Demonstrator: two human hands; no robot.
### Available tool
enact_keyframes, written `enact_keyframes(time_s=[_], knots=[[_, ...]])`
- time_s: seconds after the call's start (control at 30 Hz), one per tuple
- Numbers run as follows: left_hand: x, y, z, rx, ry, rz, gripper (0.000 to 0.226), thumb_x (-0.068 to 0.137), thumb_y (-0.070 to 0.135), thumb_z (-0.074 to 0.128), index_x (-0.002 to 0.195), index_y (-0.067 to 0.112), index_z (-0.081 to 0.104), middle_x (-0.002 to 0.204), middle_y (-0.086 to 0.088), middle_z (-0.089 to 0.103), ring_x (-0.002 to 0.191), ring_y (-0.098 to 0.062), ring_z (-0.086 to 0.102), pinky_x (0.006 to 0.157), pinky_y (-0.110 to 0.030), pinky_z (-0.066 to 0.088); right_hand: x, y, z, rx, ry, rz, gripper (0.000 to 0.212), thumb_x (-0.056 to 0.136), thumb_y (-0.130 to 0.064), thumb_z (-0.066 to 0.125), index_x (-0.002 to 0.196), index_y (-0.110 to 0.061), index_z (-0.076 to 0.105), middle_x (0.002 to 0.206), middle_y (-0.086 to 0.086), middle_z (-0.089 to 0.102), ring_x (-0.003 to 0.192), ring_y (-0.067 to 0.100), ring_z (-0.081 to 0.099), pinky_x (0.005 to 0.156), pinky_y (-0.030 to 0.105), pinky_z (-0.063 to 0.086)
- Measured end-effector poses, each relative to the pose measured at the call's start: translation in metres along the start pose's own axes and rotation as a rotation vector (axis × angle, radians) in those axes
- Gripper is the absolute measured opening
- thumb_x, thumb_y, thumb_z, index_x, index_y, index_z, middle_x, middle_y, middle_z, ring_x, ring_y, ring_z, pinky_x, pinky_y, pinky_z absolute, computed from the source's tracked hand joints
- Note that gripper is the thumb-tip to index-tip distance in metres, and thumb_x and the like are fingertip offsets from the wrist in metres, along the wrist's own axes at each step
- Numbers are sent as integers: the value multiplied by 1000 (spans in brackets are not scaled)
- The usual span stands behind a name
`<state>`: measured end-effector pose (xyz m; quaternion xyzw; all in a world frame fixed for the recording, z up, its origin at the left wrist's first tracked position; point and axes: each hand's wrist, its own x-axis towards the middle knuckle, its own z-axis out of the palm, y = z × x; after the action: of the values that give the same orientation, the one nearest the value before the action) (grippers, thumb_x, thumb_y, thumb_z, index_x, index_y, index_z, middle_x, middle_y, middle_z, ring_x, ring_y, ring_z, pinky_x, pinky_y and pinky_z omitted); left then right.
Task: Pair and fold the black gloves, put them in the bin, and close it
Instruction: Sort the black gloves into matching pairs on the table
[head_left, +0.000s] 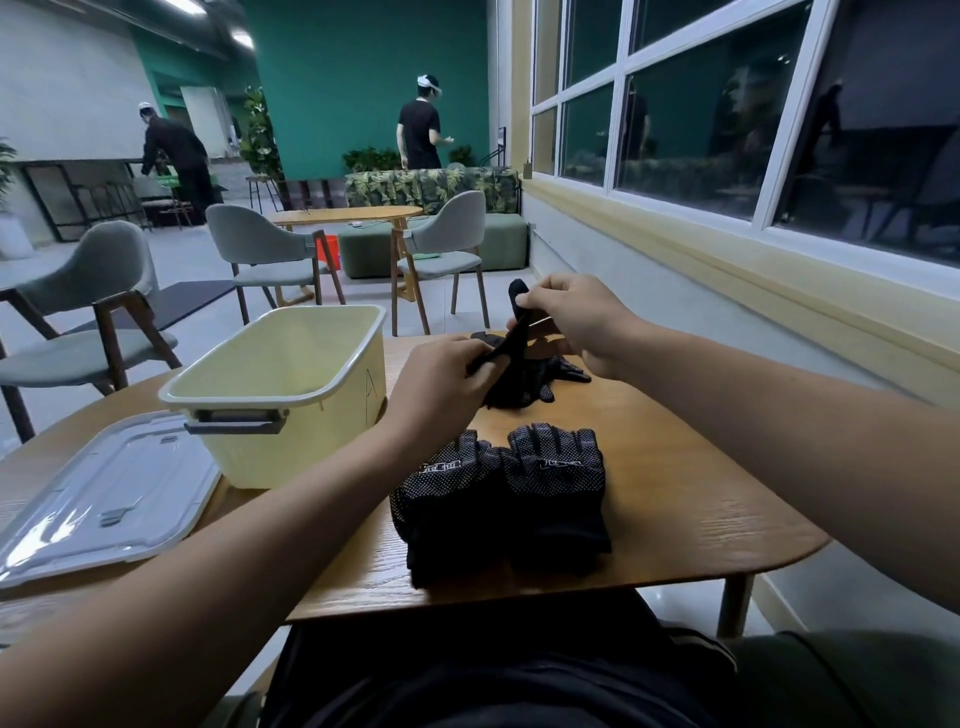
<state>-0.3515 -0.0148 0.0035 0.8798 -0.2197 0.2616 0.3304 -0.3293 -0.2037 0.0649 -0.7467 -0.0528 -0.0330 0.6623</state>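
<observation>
Both our hands are up over the far side of the table (675, 467), working one black glove (506, 343) between them. Our right hand (576, 322) has a pinching grip on the upper end, thumb and fingertips pressed together on the fabric. Our left hand (441, 379) has its fingers curled round the lower end. So the glove hangs stretched in a slanted line from one grip to the other, lifted just above the table.

Right under it sits a loose heap of gloves (535, 389), bunched up. We can't tell how many are in there.

Closer to us, a pair of gloves (498, 499) lies flat on the table, dotted sides up, side by side and touching, fingers pointing away from us. Neither hand is on them.

The yellow bin (291, 447) stands open on the table, left of our left hand. From this angle we only see bare walls inside. Its clear lid (104, 499) lies flat on the table just beside the bin, on the near-left.
</observation>
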Motion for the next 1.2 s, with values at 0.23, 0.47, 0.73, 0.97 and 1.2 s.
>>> enact_keyframes(time_s=[0.23, 0.47, 0.73, 0.97, 1.2], knots=[[9, 4, -26, -45, -9, -95, 19, 100, 30, 70, 92, 15, 78, 77, 0, 73, 70, -19, 68, 61, -35, 52, 0, 4, -7, -53, -23, 34, 12, 104, -16, 60, 103, -5, 65, 92, 16, 70, 72, 22, 74, 65, 35, 64], [16, 10, -46, -474, 19, -329, 20, 96, 18, 76, 116, 16, 74, 95, -15, 78, 64, -8, 72, 51, -17, 52, -12, 4, -6, 42, -53, 12, 14, 106, -18, 59, 100, -6, 63, 84, 12, 71, 69, 23, 70, 58, 29, 58], [19, 16, -54, -468, 68, -314, 18, 95, 17, 68, 102, 29, 80, 94, -13, 78, 80, -20, 76, 67, -45, 65, -51, -1, 10, 150, -523, 175, 58, 109, -49, 43, 109, 1, 71, 107, 24, 76, 96, 33, 76, 72, 32, 61], [13, 28, -47, -640, -11, -351, 9, 93, 13, 73, 99, 14, 78, 93, -14, 80, 84, -27, 78, 77, -38, 63, -47, 26, 24, 336, -691, 315, 104, 95, -85, 36, 154, 0, 44, 152, 28, 53, 144, 41, 50, 127, 55, 29], [-5, 43, -40, -653, -191, -341, 29, 81, -2, 84, 108, 6, 74, 91, -13, 76, 67, -19, 69, 58, -26, 55, -29, 39, 18, 590, -444, 308, 93, 96, -82, 36, 145, -6, 58, 143, 17, 65, 133, 33, 62, 120, 50, 41]])
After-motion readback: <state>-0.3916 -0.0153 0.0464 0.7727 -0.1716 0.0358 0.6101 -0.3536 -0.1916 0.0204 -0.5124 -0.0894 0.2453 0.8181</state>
